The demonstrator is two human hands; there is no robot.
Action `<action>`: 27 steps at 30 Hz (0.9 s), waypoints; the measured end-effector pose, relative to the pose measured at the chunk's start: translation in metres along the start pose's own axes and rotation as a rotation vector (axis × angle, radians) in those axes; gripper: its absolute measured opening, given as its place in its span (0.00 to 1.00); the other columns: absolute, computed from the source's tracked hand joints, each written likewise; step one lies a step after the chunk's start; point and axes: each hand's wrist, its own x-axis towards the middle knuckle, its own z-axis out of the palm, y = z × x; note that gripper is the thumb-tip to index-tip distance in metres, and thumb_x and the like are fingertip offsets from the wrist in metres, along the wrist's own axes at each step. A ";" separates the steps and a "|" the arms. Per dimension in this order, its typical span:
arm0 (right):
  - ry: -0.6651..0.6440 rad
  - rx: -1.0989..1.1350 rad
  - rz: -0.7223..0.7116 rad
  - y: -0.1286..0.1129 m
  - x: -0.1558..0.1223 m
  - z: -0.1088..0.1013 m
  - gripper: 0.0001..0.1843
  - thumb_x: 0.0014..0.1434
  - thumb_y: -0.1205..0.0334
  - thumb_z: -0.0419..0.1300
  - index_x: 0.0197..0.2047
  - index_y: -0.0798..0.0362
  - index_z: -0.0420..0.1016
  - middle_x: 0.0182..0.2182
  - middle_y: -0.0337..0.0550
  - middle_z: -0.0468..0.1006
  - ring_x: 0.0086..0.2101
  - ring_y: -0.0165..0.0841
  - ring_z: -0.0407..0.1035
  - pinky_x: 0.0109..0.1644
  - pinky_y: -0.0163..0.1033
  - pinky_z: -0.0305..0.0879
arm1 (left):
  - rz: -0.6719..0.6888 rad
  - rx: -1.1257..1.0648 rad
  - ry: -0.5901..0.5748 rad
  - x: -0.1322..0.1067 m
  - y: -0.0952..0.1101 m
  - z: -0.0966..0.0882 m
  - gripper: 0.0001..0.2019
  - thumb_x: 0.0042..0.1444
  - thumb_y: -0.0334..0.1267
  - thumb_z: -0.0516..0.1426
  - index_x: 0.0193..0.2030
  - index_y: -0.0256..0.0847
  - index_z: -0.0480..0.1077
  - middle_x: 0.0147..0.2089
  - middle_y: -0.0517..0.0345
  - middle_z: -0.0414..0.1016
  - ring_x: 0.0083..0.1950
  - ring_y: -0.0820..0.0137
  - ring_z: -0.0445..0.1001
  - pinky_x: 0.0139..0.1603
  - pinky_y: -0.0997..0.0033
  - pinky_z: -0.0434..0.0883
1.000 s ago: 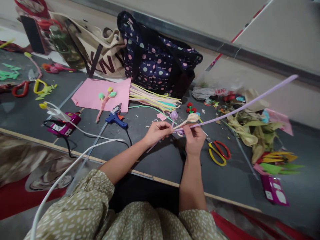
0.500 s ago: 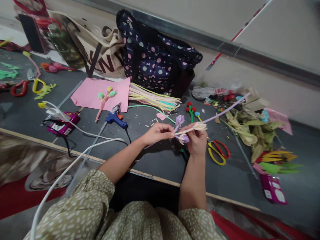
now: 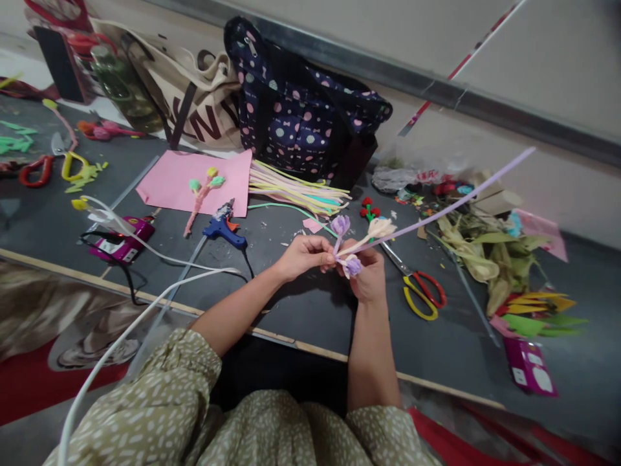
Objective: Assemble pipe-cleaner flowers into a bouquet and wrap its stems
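My left hand [image 3: 310, 257] pinches the joined stems of a small bunch of pipe-cleaner flowers: two with purple heads [image 3: 340, 225] and one cream flower [image 3: 381, 228] pointing right. My right hand [image 3: 366, 275] is closed at the same stems, close against my left fingertips. From between the hands a long lilac pipe cleaner [image 3: 456, 205] sticks out up and to the right. Just beyond lie a red pipe-cleaner flower [image 3: 370, 210] with a green stem and scissors [image 3: 421, 294] with red and yellow handles.
A blue glue gun [image 3: 223, 230] rests near pink paper [image 3: 165, 181] bearing a pipe-cleaner sprig [image 3: 201, 197]. Loose pipe cleaners [image 3: 295, 188] lie before a dotted navy bag [image 3: 301, 103]. At right are dried husks [image 3: 495, 252] and a purple box [image 3: 530, 367]; a white cable [image 3: 160, 294] crosses the table edge.
The lilac pipe cleaner has swung out farther to the right and now shows more of its length. My right hand has shifted left, nearer my left hand, and the cream flower has tipped upward.
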 end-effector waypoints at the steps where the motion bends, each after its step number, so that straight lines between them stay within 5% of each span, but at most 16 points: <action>1: 0.004 0.014 -0.012 0.000 0.000 0.002 0.07 0.46 0.59 0.71 0.27 0.51 0.78 0.27 0.37 0.74 0.23 0.27 0.66 0.22 0.32 0.64 | 0.006 -0.006 0.006 0.000 0.000 0.000 0.21 0.40 0.50 0.70 0.29 0.33 0.72 0.24 0.58 0.74 0.22 0.77 0.70 0.26 0.76 0.69; 13: 0.044 0.062 0.023 0.002 -0.004 0.023 0.20 0.44 0.47 0.72 0.28 0.49 0.68 0.24 0.33 0.72 0.20 0.28 0.68 0.18 0.32 0.64 | 0.069 -0.145 0.044 -0.001 -0.001 0.004 0.21 0.41 0.50 0.70 0.28 0.34 0.70 0.24 0.58 0.75 0.22 0.74 0.73 0.24 0.75 0.70; 23: 0.061 0.031 -0.026 0.007 -0.006 0.022 0.18 0.46 0.48 0.71 0.30 0.49 0.72 0.28 0.37 0.74 0.23 0.30 0.70 0.23 0.36 0.68 | -0.020 -0.165 -0.002 0.001 -0.006 0.000 0.21 0.43 0.49 0.70 0.29 0.34 0.68 0.24 0.58 0.75 0.22 0.75 0.74 0.19 0.81 0.65; 27: 0.124 -0.002 -0.112 0.008 -0.004 0.023 0.15 0.46 0.52 0.72 0.30 0.50 0.73 0.28 0.36 0.73 0.21 0.27 0.66 0.22 0.35 0.66 | 0.047 -0.120 0.071 0.003 -0.007 0.004 0.19 0.45 0.48 0.69 0.30 0.36 0.67 0.23 0.60 0.74 0.21 0.75 0.72 0.20 0.78 0.67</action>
